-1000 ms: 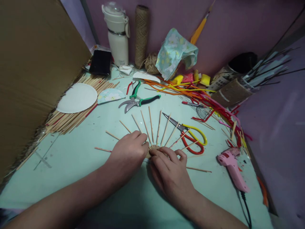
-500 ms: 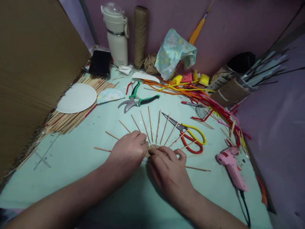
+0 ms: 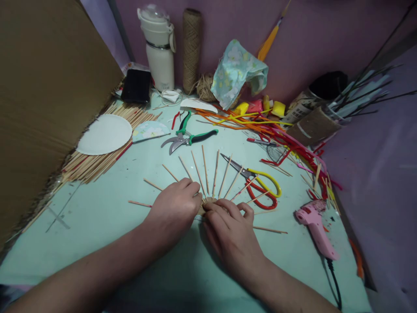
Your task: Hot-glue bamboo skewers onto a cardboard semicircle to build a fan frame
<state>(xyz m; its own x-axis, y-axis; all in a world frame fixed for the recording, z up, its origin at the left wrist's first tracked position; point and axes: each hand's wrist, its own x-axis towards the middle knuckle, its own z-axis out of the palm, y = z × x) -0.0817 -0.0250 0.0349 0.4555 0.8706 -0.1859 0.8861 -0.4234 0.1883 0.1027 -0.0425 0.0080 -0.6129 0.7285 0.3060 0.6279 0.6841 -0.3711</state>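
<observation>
Thin wooden sticks [image 3: 205, 169] spread like a fan from a small brown cardboard piece [image 3: 202, 211] on the table. My left hand [image 3: 177, 204] is closed over the fan's left side, its fingertips pinched at the inner end of a stick; the exact grip is partly hidden. On the other side, my right hand [image 3: 233, 230] has bent fingers pressed onto the cardboard, thumb tucked below. Both hands' fingertips nearly meet there and cover most of the piece. Scissors [image 3: 249, 176] with red and yellow handles lie open under the right-hand sticks.
Green-handled pruning shears [image 3: 185, 138] lie behind the fan. A pink glue gun [image 3: 317, 230] rests at right, its cord running forward. Left are a stick pile [image 3: 94, 167] and a white paper disc [image 3: 104, 134]. A bottle [image 3: 159, 61], twine roll [image 3: 191, 52] and coloured stems [image 3: 224, 119] line the back.
Both hands keep almost the same position on the fan. The whole view has shifted very slightly; no object has visibly moved.
</observation>
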